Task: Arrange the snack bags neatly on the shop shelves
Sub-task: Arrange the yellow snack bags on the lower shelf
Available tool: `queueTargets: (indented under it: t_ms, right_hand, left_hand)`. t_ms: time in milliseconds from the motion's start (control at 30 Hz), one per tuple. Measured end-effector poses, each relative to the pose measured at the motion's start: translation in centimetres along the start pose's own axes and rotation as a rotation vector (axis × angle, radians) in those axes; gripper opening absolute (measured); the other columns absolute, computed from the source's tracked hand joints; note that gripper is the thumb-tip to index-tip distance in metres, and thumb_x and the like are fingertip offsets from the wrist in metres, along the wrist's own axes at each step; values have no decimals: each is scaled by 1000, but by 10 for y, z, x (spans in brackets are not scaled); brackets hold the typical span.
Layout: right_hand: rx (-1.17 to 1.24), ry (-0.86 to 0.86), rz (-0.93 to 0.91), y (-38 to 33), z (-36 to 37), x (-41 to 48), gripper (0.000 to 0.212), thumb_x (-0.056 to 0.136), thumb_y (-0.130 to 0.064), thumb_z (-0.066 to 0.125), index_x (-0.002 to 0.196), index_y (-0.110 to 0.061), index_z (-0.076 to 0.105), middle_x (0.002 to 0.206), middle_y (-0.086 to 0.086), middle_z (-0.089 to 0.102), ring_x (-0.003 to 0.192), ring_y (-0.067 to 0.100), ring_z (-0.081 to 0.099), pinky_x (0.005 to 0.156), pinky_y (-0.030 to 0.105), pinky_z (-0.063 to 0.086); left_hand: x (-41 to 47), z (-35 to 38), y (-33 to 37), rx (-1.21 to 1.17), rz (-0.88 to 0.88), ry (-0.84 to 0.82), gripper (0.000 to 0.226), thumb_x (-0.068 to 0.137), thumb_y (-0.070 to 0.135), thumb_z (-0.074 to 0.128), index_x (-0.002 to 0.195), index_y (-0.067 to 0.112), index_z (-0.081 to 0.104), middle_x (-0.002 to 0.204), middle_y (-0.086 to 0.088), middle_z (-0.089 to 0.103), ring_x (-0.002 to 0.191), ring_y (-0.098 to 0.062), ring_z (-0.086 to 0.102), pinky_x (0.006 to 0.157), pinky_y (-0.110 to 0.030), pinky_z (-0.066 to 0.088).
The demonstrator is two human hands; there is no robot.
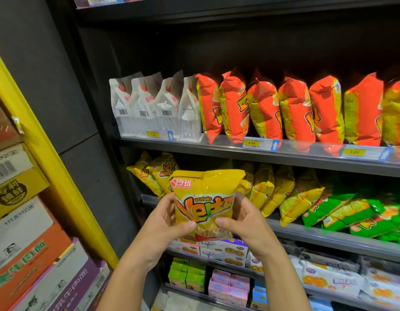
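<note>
The green bags [360, 216] blur toward the right edge, and the yellow snack bag [205, 189] hides the shelf [295, 232] rim behind it. The left hand [166, 223] and right hand [245, 221] grip its lower sides (thumbs on front), holding it upright before the yellow row [273, 189].

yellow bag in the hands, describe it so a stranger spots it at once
At the dark shelf unit, level with the row of yellow bags, the left hand and right hand hold one yellow bag. Unlike its tilted neighbours, it is upright, front showing, off the shelf.
</note>
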State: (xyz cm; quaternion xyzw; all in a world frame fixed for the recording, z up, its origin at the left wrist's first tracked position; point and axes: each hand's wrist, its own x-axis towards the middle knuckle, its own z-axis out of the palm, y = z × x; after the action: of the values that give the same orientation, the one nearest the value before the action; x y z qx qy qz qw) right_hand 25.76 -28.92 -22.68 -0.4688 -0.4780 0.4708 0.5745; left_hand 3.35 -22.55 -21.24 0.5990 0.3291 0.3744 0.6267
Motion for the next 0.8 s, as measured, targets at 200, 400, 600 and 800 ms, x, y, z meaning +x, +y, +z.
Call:
queueTargets:
  t_ms: [200,400,600,800]
  right_hand:
    - [9,26,42,1,6,6,46,85,-27,76,129,-18,66,121,-1,78,114,20,74,88,31,61]
    - [-20,14,60,7,12,15,44,89,-31,73,130,-16,68,122,-2,78,116,15,73,90,28,60]
    - [-43,-63,147,18,18,34,55,86,-38,74,138,-26,61,130,-4,74,121,13,70,97,31,60]
    - [-845,10,58,22,14,68,75,94,-58,68,158,-31,42,157,-11,50,138,6,51,111,30,47]
  left_hand:
    - [5,-1,-3,-51,-99,0,82,72,36,97,142,23,56,135,-4,72,124,-25,70,100,-44,59]
    - [7,-6,-8,-76,-167,-26,62,88,29,83,144,25,56,136,-5,72,126,-28,69,98,-43,59]
    - [18,-18,-16,-82,-189,108,54,88,17,78,139,21,59,126,-6,77,114,-27,75,84,-38,64]
    - [45,-44,-33,-137,-199,371,63,74,22,87,130,21,60,117,-4,80,102,-23,79,80,-40,63]
